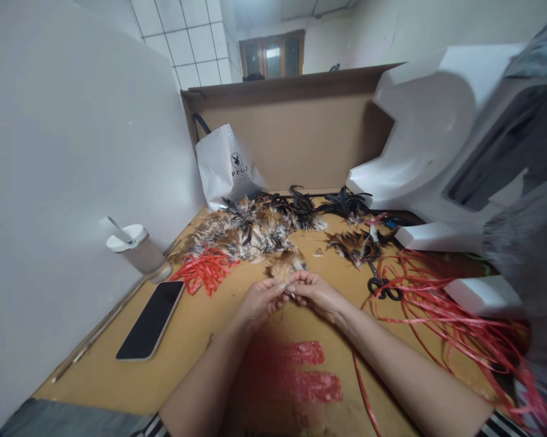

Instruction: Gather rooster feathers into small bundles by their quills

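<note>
From where I stood, the left hand [265, 298] and the right hand [316, 292] met over the middle of the desk [209, 346], both sets of fingers [306, 278] pinched closed on the near end of a brown tuft [286, 264]. The tuft fanned away from the person, just in front of a big pile of feathers [255, 230]. I could not tell whether anything else was caught in the fingers

To the left of the pile, and touching it, lay a heap of red strips [204, 271], with a phone [151, 321] flat nearby and a lidded cup [141, 255] against the pale wall [95, 152]. A white bag [225, 167] leaned behind the feathers

Over on the right, a brown bunch [353, 246] lay apart from the pile, with a black bunch [343, 203] behind it. Scissors [385, 289] rested beside a tangle of red ribbon [441, 297], near some white foam [432, 115]. Two red patches [316, 386] showed on the desk between the forearms, partly blurred
</note>
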`<state>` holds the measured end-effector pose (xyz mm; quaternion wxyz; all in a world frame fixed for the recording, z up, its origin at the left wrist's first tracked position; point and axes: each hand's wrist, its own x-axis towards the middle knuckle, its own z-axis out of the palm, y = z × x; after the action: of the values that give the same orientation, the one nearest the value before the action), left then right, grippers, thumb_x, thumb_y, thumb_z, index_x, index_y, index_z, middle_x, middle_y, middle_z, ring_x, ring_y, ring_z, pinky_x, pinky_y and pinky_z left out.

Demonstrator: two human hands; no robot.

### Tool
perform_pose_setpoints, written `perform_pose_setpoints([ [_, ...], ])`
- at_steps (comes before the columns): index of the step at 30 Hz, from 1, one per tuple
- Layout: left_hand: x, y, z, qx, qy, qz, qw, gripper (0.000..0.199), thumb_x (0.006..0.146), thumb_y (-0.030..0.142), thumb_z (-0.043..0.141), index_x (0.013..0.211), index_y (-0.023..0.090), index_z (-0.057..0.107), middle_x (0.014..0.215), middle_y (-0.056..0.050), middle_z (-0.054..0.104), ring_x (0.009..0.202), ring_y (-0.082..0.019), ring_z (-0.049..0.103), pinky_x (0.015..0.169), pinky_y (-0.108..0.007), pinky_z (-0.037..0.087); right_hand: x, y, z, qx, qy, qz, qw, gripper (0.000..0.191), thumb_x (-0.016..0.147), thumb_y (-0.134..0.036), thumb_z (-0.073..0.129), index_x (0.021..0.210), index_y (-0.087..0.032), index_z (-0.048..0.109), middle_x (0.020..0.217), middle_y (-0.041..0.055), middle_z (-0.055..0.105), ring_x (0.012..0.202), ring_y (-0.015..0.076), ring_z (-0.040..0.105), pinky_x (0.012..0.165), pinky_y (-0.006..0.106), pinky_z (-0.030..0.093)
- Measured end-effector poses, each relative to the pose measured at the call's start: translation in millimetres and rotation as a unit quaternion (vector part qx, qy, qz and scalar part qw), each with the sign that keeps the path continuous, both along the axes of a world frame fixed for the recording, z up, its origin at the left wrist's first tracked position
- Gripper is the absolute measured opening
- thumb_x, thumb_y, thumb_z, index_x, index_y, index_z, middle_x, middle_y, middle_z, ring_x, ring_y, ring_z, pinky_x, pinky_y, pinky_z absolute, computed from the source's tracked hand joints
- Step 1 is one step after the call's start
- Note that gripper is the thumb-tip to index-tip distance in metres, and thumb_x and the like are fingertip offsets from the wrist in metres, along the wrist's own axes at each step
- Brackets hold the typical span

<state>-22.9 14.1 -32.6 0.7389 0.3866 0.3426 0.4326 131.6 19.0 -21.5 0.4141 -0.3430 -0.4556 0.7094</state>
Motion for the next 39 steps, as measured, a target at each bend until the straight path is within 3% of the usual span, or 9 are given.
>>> perform_pose_setpoints([
  [15,0.2,-0.4,0.4,0.017,0.055,0.022,0.998,0.026,0.061,0.034,0.066,0.072,0.011,0.061,0.06,-0.004,0.059,0.051,-0.008,0.05,0.048,-0.018,0.031,6.2,5.1,-5.1,0.011,-0.083,-0.013,0.996,0.022,0.058,-0.03,0.069,0.063,-0.012,0.057,0.047,-0.0022,0.055,0.04,0.0046,0.043,0.04,0.016,0.03],
  [23,0.6,0.3,2.4,0.026,0.056,0.02,0.998,0.026,0.061,0.033,0.066,0.073,0.01,0.061,0.058,-0.003,0.059,0.049,-0.007,0.05,0.046,-0.017,0.03,4.8,4.6,-8.8,-0.013,-0.029,0.009,0.999,0.027,0.055,-0.027,0.071,0.069,-0.015,0.051,0.052,-0.0038,0.057,0.043,0.0054,0.048,0.042,0.017,0.035],
  [34,-0.2,-1.5,0.5,-0.035,0.03,0.012,0.999,0.022,0.064,0.028,0.065,0.078,0.011,0.061,0.076,-0.006,0.064,0.057,-0.007,0.056,0.049,-0.016,0.036,2.6,6.5,-6.6,0.028,0.004,-0.062,0.998,0.023,0.059,-0.029,0.069,0.063,-0.014,0.052,0.05,-0.0042,0.053,0.041,0.004,0.041,0.042,0.017,0.028],
  [39,1.2,-3.1,3.3,-0.048,0.015,0.006,0.999,0.019,0.066,0.025,0.065,0.075,0.01,0.06,0.071,-0.006,0.064,0.054,-0.006,0.055,0.048,-0.015,0.037,-1.5,3.3,-4.9,0.043,0.003,-0.069,0.997,0.023,0.057,-0.03,0.07,0.067,-0.014,0.055,0.054,-0.0038,0.054,0.043,0.005,0.043,0.043,0.018,0.029],
])
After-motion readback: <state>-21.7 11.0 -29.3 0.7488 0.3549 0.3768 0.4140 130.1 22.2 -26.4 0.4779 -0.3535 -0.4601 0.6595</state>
